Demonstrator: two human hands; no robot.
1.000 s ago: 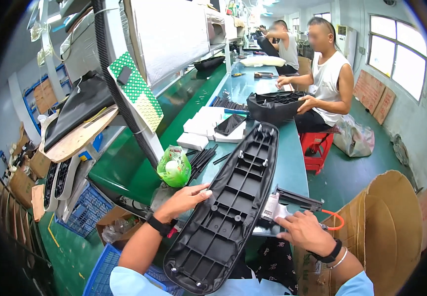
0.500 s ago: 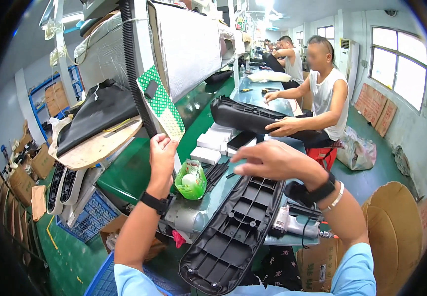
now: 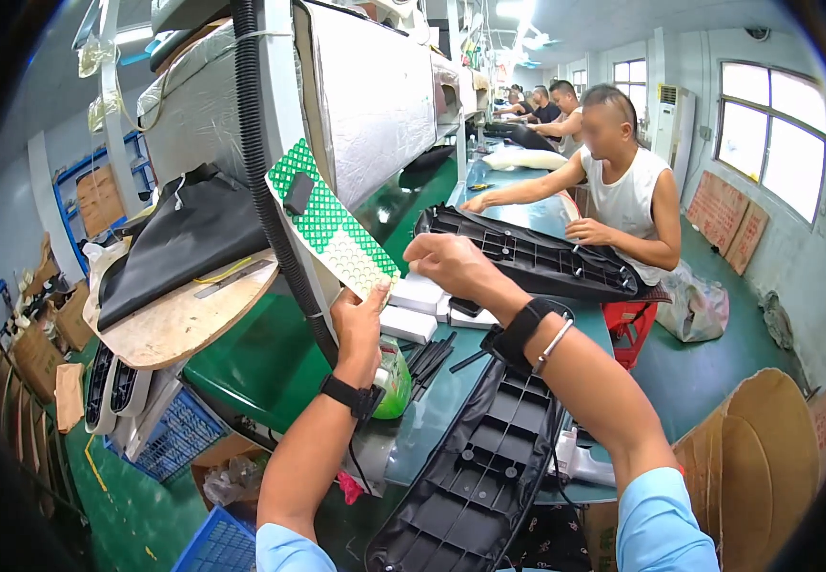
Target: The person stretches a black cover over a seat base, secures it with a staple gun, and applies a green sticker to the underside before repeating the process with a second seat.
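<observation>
My left hand (image 3: 359, 329) pinches the lower end of a sheet of green stickers (image 3: 330, 217). Its upper part shows green pieces, while the lower part is bare pale backing with round outlines. A small black block (image 3: 299, 194) sits on the sheet. Just right of the sheet, my right hand (image 3: 453, 264) is closed with fingertips together; anything between them is too small to make out. Below my hands lies a long black seat base (image 3: 470, 462), ribbed side up, with black covering wrapped around its rim.
Across the bench a co-worker in a white vest handles another black seat base (image 3: 537, 253). White boxes (image 3: 408, 324), black strips (image 3: 424, 365) and a green container (image 3: 394, 381) lie nearby. A pneumatic tool (image 3: 580, 464) rests right of my base. A black corrugated hose (image 3: 262, 143) hangs left.
My left hand has shifted right, now gripping the sheet's lower end. My right hand has risen from above the base to beside the sheet, its fingers closing. The co-worker's base has tipped, ribs showing.
</observation>
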